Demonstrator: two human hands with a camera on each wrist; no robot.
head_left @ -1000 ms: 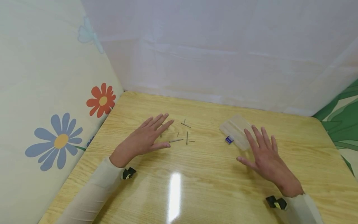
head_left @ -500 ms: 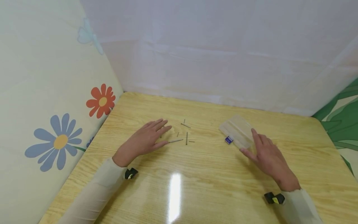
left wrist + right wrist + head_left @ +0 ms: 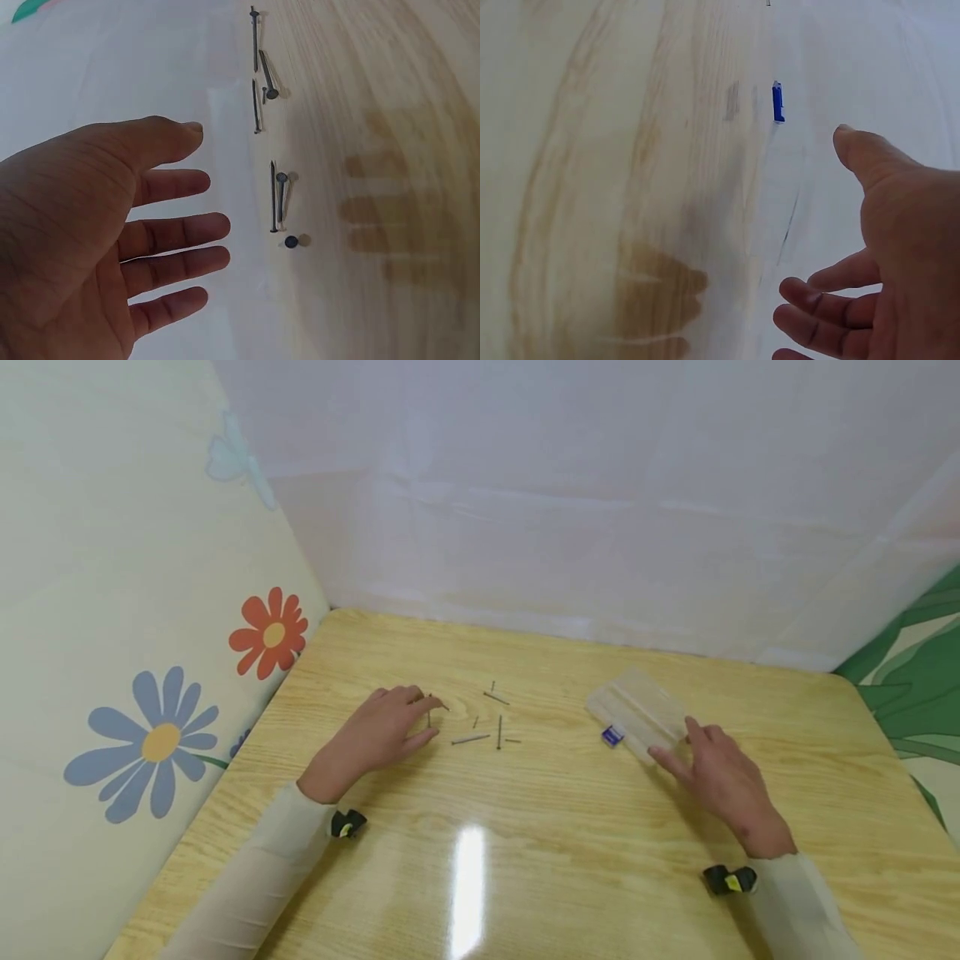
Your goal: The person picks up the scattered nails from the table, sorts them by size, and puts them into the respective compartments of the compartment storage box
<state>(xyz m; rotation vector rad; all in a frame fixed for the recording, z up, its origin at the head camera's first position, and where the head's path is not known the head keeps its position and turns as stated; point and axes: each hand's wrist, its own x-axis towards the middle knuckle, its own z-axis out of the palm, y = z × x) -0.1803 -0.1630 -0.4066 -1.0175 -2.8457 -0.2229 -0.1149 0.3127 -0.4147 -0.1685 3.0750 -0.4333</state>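
Observation:
In the head view, my left hand (image 3: 367, 733) hovers at the left of several loose nails, fingers bent and thumb apart. The left wrist view shows that hand with nothing in it, and nails (image 3: 272, 196) on the table beyond the fingertips. A long nail (image 3: 500, 732) and a slanted nail (image 3: 470, 739) lie to its right. My right hand (image 3: 727, 781) is at the near right corner of a clear plastic box (image 3: 637, 706), thumb and index finger spread around that corner. A blue label (image 3: 612, 736) marks the box's left side; it also shows in the right wrist view.
The wooden table (image 3: 570, 860) reaches back to a pale cloth wall (image 3: 525, 527). A flowered panel (image 3: 112, 610) borders the left, and green leaf shapes (image 3: 930, 693) stand at the right. Black wrist cameras (image 3: 347, 823) sit on both sleeves.
Both hands have gone from spread fingers to bent ones. The left has drawn back slightly left, uncovering more nails; the right has come down to the box's corner. Box and nails look unmoved.

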